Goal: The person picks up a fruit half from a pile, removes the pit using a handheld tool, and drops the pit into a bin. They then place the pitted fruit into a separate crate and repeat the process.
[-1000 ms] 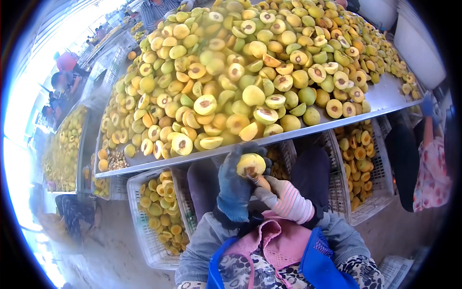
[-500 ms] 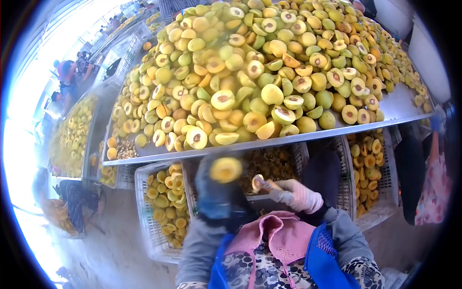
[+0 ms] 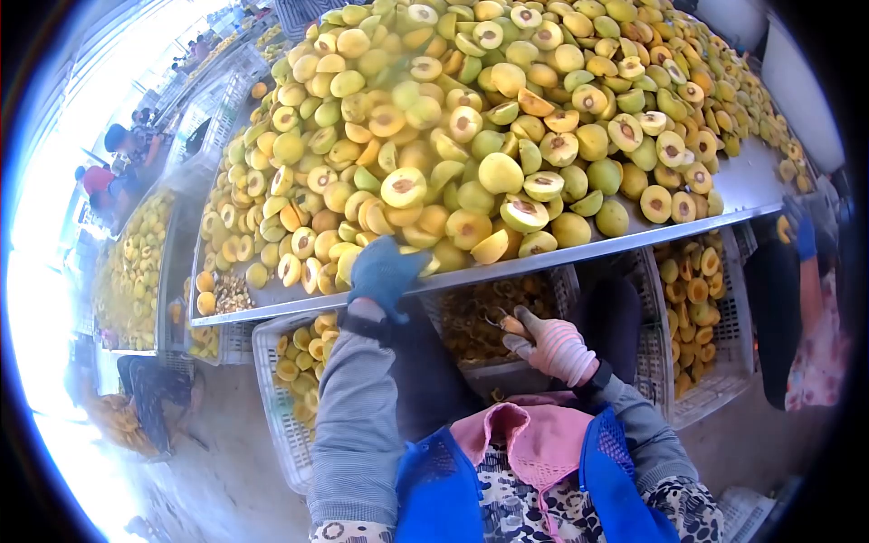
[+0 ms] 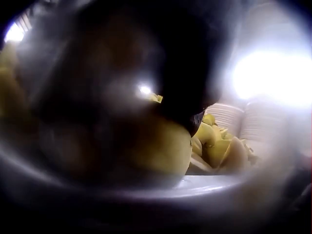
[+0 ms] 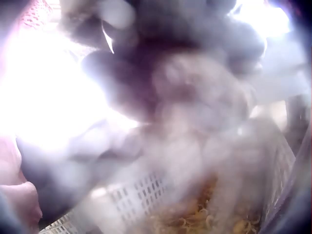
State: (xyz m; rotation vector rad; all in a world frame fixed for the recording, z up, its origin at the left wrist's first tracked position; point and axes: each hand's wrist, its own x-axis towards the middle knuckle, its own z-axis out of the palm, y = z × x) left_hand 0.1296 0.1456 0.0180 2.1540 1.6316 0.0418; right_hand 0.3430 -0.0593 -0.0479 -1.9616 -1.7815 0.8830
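Note:
My left hand [image 3: 385, 271], in a blue-grey glove, reaches over the near edge of the metal table [image 3: 543, 264] into a heap of halved yellow stone fruit [image 3: 403, 187]. Its thumb and fingers are spread apart. In the left wrist view a large yellow fruit [image 4: 168, 153] lies close under the dark, blurred glove. My right hand [image 3: 557, 348], in a pink-and-white striped glove, grips the wooden handle of a pitting tool [image 3: 512, 323] with a curved metal end. The tool is over a crate of brown pits [image 3: 484, 317] between my knees.
A white crate [image 3: 272, 380] of hollowed fruit halves stands at my left, and another crate [image 3: 715, 398] of halves at my right. Chopped bits [image 3: 231, 294] lie at the table's left corner. A person's gloved hand [image 3: 801, 231] is at the far right.
My left hand carried a fruit half down and left, no longer shows it, and is now at the table's heap. The tool came out of the fruit with a pit; its metal end now looks bare.

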